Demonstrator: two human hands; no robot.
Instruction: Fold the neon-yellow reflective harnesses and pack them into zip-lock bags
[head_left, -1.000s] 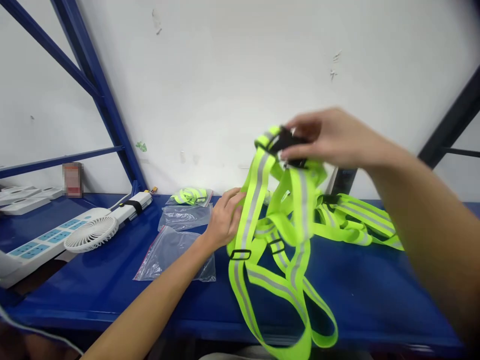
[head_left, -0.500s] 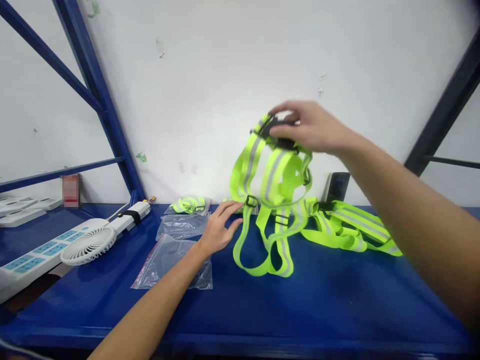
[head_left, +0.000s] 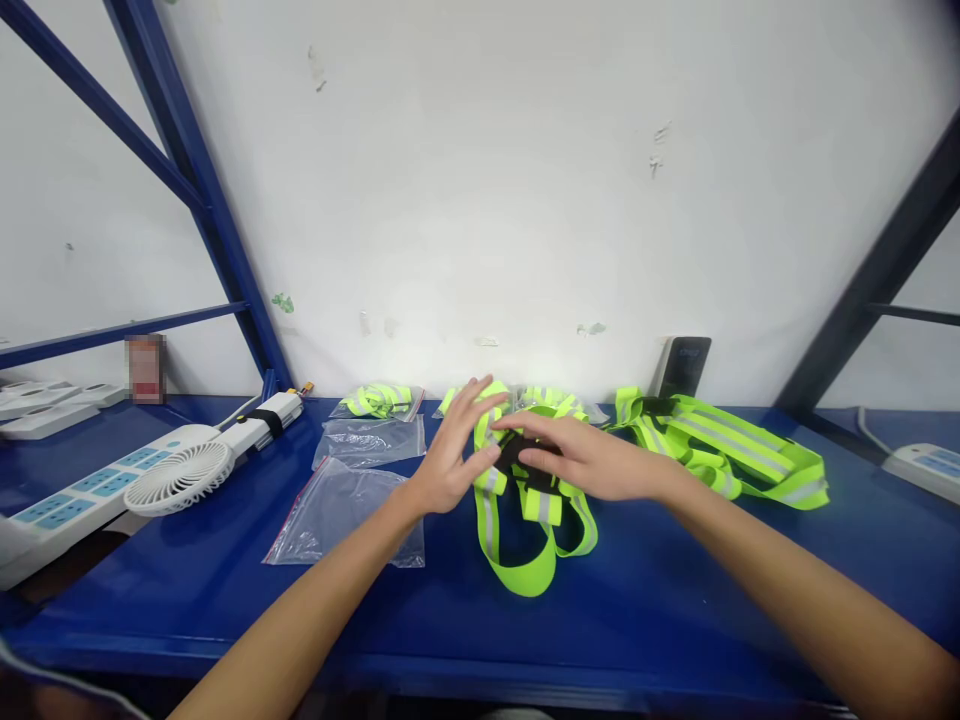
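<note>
A neon-yellow reflective vest (head_left: 525, 578) of elastic straps with grey stripes lies bunched on the blue table, its lower loops spread toward the front. My right hand (head_left: 589, 457) has its thumb and fingers closed around the vest's black middle piece. My left hand (head_left: 454, 460) is at the vest's left side, fingers stretched and thumb apart; whether it touches the straps is hard to tell. To the left lie a flat clear zip bag (head_left: 337, 515) and another clear bag (head_left: 367, 443). A second reflective vest (head_left: 731, 440) lies loose on the right.
Along the wall are bagged reflective straps (head_left: 379, 400). A phone (head_left: 682, 368) leans on the wall. A white fan (head_left: 180, 478) and a power strip (head_left: 97, 485) sit left. Blue frame posts (head_left: 210, 210) rise at both sides.
My right hand has brought the vest down from the air onto the table. My left hand has moved slightly up and right, off the strap buckle, its fingers now pointing upward.
</note>
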